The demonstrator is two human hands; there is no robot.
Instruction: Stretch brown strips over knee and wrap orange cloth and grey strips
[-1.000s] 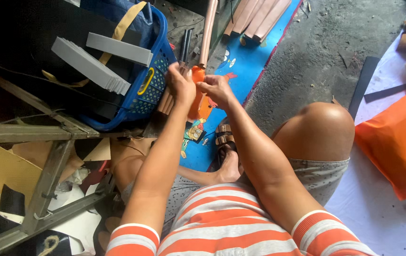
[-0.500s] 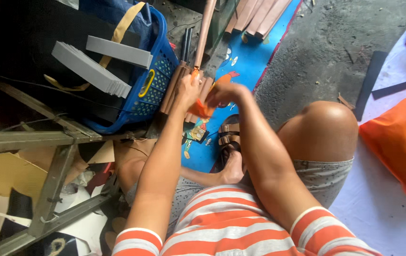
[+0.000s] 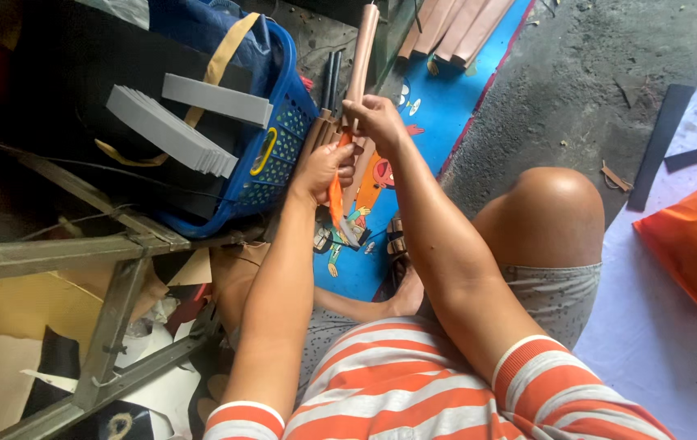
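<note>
My right hand (image 3: 377, 116) grips the lower end of a long brown strip (image 3: 362, 49) that points away from me. My left hand (image 3: 322, 169) is closed on an orange-handled cutter (image 3: 336, 200) whose tip points down toward my lap. Both hands meet just right of a blue plastic basket (image 3: 279, 155). More brown strips (image 3: 320, 134) lean against the basket under my hands. I sit with my right knee (image 3: 548, 208) raised.
The basket holds grey flat pieces (image 3: 173, 130) and dark sheets. A blue printed mat (image 3: 438, 106) lies ahead with several brown strips (image 3: 454, 28) on its far end. A metal frame (image 3: 112, 269) stands at the left, an orange bag (image 3: 694, 244) at the right on a pale sheet.
My right hand has lifted a brown strip so that it points away from me. My left hand has shifted slightly lower with the orange cutter.
</note>
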